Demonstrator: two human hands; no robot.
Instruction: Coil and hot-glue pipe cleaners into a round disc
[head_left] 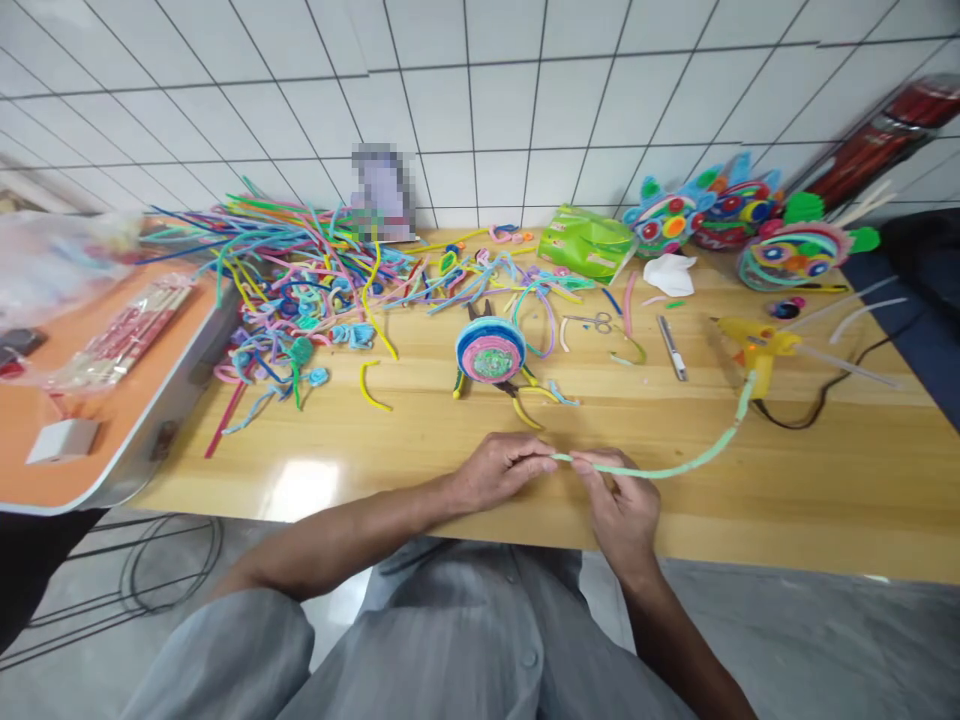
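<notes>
Near the table's front edge, my left hand (pixel 499 472) pinches one end of a pale green pipe cleaner (pixel 694 462). My right hand (pixel 621 508) grips the same pipe cleaner a little farther along, with a short stretch showing between the two hands. From there it curves right and up to the handle of a yellow glue gun (pixel 759 350). Beyond my hands stands a round piece coiled from blue, pink and green pipe cleaners (pixel 491 350). Pliers (pixel 516 392) with yellow handles lie partly under or beside it.
A heap of colourful pipe cleaners (pixel 300 290) covers the back left. Scissors (pixel 600 321) and a utility knife (pixel 673 348) lie right of centre. Decorated mask-like crafts (pixel 799 250) and a green packet (pixel 585 243) stand along the tiled wall. An orange tray (pixel 45 400) is at left.
</notes>
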